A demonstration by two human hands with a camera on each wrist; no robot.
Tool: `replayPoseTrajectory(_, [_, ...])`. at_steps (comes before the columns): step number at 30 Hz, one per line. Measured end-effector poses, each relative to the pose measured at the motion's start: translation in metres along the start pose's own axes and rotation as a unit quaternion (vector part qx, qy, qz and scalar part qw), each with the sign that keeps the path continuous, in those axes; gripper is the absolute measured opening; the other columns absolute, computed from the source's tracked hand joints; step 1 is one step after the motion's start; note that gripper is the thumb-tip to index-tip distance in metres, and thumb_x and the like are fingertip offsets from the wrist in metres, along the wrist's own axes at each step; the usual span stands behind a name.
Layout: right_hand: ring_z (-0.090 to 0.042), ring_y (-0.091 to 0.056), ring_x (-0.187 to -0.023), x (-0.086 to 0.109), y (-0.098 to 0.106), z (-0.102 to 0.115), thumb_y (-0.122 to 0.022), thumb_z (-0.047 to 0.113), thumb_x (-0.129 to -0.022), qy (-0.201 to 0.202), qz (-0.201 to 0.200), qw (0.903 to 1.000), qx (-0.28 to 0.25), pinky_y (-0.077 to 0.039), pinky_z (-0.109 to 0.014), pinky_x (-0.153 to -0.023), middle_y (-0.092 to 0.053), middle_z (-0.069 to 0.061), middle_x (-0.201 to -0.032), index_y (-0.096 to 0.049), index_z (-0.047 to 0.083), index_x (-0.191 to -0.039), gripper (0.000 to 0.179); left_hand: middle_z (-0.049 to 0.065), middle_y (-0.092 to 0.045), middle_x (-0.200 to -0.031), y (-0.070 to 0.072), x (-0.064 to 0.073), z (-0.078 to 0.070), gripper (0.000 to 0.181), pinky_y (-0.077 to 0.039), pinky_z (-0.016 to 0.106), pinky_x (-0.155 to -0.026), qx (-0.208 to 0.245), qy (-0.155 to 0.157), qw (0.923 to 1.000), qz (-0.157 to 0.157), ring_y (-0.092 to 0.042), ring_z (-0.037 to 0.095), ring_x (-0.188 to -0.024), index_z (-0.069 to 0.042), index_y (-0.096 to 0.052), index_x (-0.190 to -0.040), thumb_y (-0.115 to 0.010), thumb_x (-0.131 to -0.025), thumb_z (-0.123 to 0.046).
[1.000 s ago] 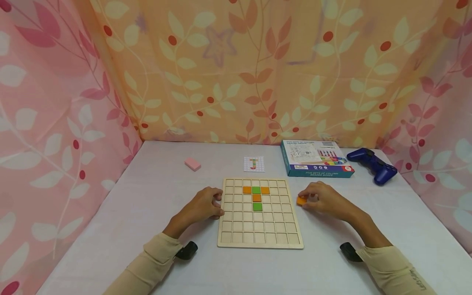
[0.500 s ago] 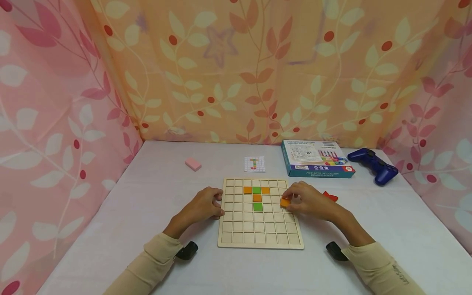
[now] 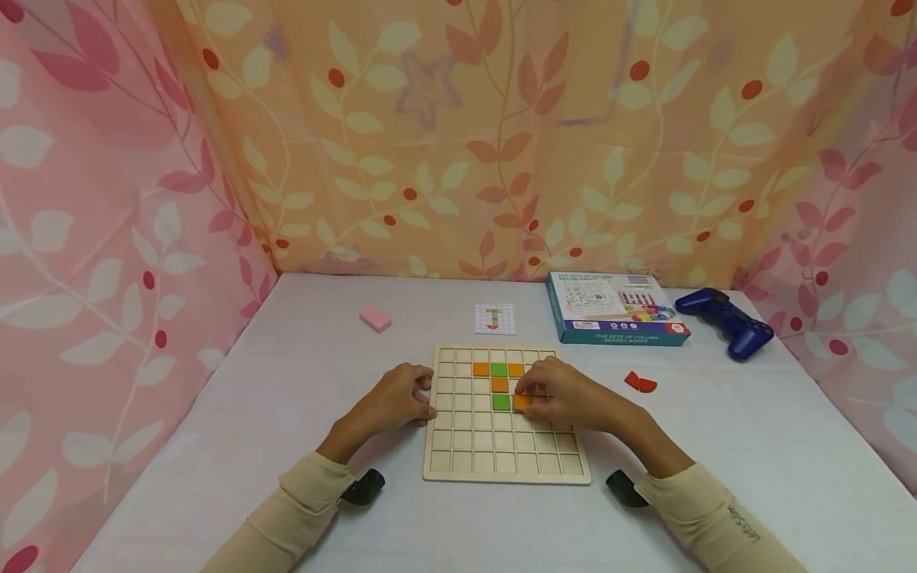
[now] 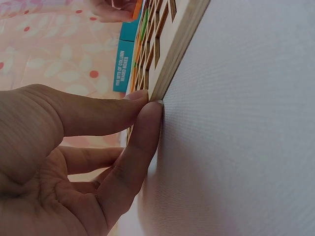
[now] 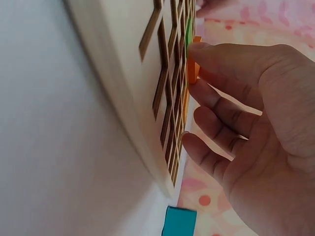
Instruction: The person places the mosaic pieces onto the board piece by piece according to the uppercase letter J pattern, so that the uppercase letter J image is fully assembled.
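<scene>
The right grip point(image 5: 273, 140) pinches an orange tile point(image 5: 192, 68) over the wooden grid board point(image 5: 115, 44), near a green tile point(image 5: 188, 32).

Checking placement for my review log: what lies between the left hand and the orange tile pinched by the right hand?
The head view shows unfilled grid cells of the wooden board, then the lower green tile.

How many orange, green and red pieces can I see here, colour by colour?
Flat orange square tiles: 4 (3 lying on the pale wooden grid board, 1 held in the right hand)
Flat green square tiles: 2
Small flat red pieces: 2
Total visible: 8
</scene>
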State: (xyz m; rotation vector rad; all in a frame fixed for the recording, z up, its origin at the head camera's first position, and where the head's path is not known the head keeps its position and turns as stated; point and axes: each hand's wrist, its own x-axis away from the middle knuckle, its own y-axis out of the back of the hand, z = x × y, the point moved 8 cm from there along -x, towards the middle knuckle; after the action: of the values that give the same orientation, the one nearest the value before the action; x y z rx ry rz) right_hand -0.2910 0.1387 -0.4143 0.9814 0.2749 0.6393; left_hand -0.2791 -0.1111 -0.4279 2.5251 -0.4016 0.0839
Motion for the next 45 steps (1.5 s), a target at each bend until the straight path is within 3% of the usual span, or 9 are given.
replayPoseTrajectory(6, [-0.017, -0.055, -0.114, -0.005, -0.010, 0.012, -0.080, 0.024, -0.092, -0.007, 0.015, 0.9997, -0.017, -0.054, -0.041, -0.101, -0.070, 0.008, -0.115, -0.080, 0.017, -0.119, 0.028, 0.015, -0.058, -0.114, 0.000, 0.001, 0.000, 0.061, -0.062, 0.027, -0.067, 0.003, 0.002, 1.0000, 0.002, -0.068, 0.014, -0.083, 0.011, -0.058, -0.138, -0.083, -0.083, 0.012])
replayPoseTrajectory(11, [-0.016, -0.055, -0.110, -0.008, -0.012, 0.023, -0.082, 0.023, -0.090, 0.009, 0.014, 0.9999, 0.005, -0.055, -0.038, -0.097, -0.070, 0.009, -0.110, -0.081, 0.017, -0.117, 0.027, 0.015, -0.057, -0.113, 0.000, 0.001, 0.000, 0.060, -0.063, 0.028, -0.067, 0.008, 0.003, 1.0000, 0.001, -0.068, 0.015, -0.084, 0.011, -0.058, -0.137, -0.083, -0.083, 0.012])
replayPoseTrajectory(20, [-0.016, -0.056, -0.118, -0.009, -0.018, 0.033, -0.083, 0.024, -0.092, 0.024, 0.032, 0.9990, 0.016, -0.052, -0.046, -0.110, -0.071, 0.009, -0.114, -0.081, 0.019, -0.117, 0.025, 0.015, -0.056, -0.113, 0.000, 0.000, 0.001, 0.057, -0.063, 0.028, -0.066, 0.009, 0.003, 1.0000, 0.000, -0.067, 0.015, -0.083, 0.010, -0.060, -0.134, -0.084, -0.082, 0.012])
replayPoseTrajectory(39, [-0.014, -0.056, -0.109, -0.002, -0.014, 0.037, -0.080, 0.026, -0.095, 0.052, 0.031, 0.9975, 0.038, -0.053, -0.039, -0.100, -0.072, 0.011, -0.111, -0.081, 0.019, -0.118, 0.024, 0.014, -0.057, -0.114, 0.000, 0.000, 0.001, 0.061, -0.063, 0.027, -0.067, 0.002, -0.001, 1.0000, -0.005, -0.067, 0.014, -0.086, 0.011, -0.059, -0.137, -0.084, -0.082, 0.012])
replayPoseTrajectory(45, [-0.016, -0.056, -0.112, 0.008, -0.002, 0.020, -0.081, 0.026, -0.093, 0.005, 0.015, 0.9998, 0.008, -0.054, -0.043, -0.100, -0.072, 0.009, -0.114, -0.081, 0.019, -0.120, 0.028, 0.014, -0.057, -0.113, 0.000, 0.000, 0.001, 0.059, -0.063, 0.027, -0.067, -0.002, 0.000, 1.0000, -0.004, -0.068, 0.015, -0.086, 0.010, -0.059, -0.135, -0.084, -0.082, 0.011])
